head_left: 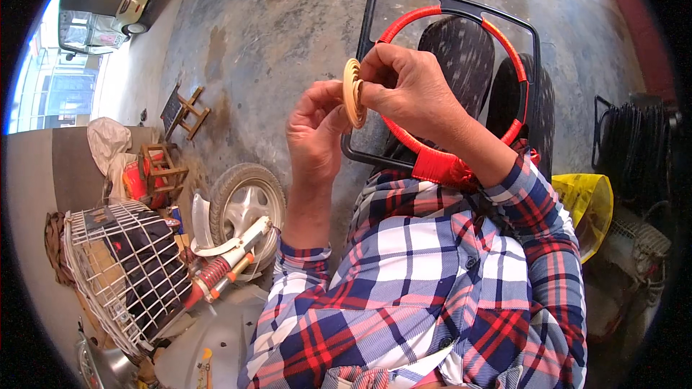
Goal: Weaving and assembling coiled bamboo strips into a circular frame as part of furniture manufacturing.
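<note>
The coil (352, 94) is at twelve o'clock of the view, between both hands. The right hand (411, 86), at its three o'clock, is clamped on it; the left hand (315, 122), at its eight o'clock, has bent fingers at the edge (if they grip, I cannot tell). The coil seems light, springy, maybe a little slippery; I would pinch several turns together at the rim, gently

coil (352, 95) | pale yellow, several close nested loops | seen nearly edge-on, tall and narrow | held up between left hand (315, 126) and right hand (407, 85), right fingers pinching it, left fingertips at its left edge
</note>
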`<move>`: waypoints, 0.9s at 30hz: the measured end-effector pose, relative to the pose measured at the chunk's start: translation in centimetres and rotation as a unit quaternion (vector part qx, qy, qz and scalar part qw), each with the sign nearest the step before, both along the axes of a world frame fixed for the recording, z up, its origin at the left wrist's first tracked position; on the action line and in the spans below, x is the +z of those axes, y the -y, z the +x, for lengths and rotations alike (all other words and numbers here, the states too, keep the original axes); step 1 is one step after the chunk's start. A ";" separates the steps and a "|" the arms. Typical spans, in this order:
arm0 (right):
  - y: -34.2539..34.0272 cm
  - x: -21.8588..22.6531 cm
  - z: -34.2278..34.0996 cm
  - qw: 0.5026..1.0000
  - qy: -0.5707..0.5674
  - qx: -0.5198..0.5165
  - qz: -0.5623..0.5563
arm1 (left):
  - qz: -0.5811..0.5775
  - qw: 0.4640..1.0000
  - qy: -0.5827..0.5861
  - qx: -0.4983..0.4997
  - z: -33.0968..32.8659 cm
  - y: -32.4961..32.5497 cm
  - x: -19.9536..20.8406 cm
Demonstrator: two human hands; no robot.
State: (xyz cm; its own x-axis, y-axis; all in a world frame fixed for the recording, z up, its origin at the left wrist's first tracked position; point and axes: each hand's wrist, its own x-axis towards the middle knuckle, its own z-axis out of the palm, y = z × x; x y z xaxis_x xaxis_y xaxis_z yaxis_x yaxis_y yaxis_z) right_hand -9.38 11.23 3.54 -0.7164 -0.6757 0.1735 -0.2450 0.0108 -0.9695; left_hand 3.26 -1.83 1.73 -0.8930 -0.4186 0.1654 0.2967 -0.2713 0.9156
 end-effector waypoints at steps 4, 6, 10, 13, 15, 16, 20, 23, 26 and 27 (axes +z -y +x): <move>0.0 -0.2 0.0 1.000 -0.002 -0.004 0.002 | -0.004 1.000 0.003 0.011 -0.1 -0.1 -0.2; 0.0 -0.1 0.1 1.000 -0.007 -0.003 0.011 | -0.015 1.000 -0.001 0.007 -0.1 0.0 -0.4; 0.1 -0.1 0.1 0.999 -0.024 -0.011 0.037 | -0.032 0.999 -0.018 -0.004 -0.2 0.1 -0.4; -0.1 0.1 0.0 0.997 -0.055 -0.006 0.055 | -0.042 0.999 -0.022 0.003 -0.2 0.0 -0.4; 0.2 -0.3 0.1 0.998 -0.041 -0.006 0.043 | -0.046 0.999 -0.024 0.008 -0.2 -0.1 -0.1; 0.3 -0.5 0.1 0.999 -0.034 -0.006 0.038 | -0.049 0.998 -0.028 0.003 -0.2 0.0 -0.1; 0.4 -0.5 0.2 0.999 -0.027 -0.002 0.038 | -0.056 0.998 -0.032 -0.015 0.0 0.2 -0.4; 0.3 -0.2 0.3 0.998 -0.028 0.006 0.054 | -0.079 0.996 -0.029 -0.012 0.1 0.2 -0.2; 0.2 -0.1 0.3 0.997 -0.031 0.007 0.063 | -0.130 0.991 -0.030 -0.008 0.0 0.3 0.0; 0.3 -0.1 0.3 0.997 -0.034 0.007 0.065 | -0.151 0.988 -0.031 -0.006 -0.1 0.3 0.1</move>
State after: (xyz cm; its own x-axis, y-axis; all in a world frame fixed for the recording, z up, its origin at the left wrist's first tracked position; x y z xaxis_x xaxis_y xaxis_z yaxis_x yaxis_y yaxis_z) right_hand -9.11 10.95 3.41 -0.6959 -0.7060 0.1317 -0.3119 0.1319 -0.9409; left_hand 3.20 -2.16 1.81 -0.8820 -0.3316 0.3350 0.3529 0.0068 0.9357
